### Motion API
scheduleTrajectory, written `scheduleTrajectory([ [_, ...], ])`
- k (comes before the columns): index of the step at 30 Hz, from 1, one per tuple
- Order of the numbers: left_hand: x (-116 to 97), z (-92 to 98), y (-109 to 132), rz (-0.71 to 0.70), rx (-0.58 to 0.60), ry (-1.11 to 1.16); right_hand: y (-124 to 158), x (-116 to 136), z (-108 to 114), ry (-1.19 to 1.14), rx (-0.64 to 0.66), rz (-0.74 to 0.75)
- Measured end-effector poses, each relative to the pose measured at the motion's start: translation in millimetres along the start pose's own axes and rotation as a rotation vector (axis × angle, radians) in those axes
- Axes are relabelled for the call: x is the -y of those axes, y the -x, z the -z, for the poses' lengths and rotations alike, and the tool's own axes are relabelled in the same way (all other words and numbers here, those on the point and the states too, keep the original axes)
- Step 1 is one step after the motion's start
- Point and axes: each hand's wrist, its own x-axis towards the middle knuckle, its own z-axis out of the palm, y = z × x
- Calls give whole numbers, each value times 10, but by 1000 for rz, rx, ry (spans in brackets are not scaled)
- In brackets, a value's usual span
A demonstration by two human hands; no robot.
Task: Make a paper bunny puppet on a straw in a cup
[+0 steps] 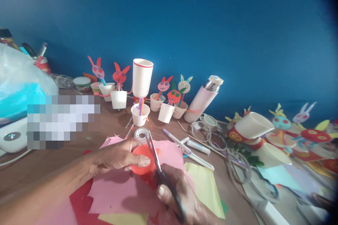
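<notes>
Between thumb and fingers, my left hand [118, 154] grips a round piece of orange-red paper [141, 167]. My right hand [182, 190] is wrapped round the black handles of a pair of scissors [157, 154]. Their blades stand apart, pointing up and away, at the right edge of the paper. Under both hands lie sheets of pink paper [116, 193], with red paper [80, 197] at the left and yellow paper [203, 186] at the right. Just beyond the blades sits a roll of tape [138, 133].
Paper cups with rabbit-like paper faces [118, 99] stand along the blue wall, beside a stack of white cups [142, 77]. A white flask [202, 100] leans there. A purple marker [176, 140], coiled cable [240, 168] and more cups [255, 124] lie right; a plastic bag [23, 81] is left.
</notes>
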Motion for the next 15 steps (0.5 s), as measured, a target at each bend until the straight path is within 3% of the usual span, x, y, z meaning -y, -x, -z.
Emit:
scheduleTrajectory([
  [5, 5, -20, -58, -69, 14, 3, -31, -36, 22, -39, -41, 30],
  [11, -22, -40, -38, 3, -164, -82, -19, -34, 24, -20, -58, 35],
  [15, 14, -63, -70, -69, -138, -32, -23, -68, 21, -61, -68, 2],
])
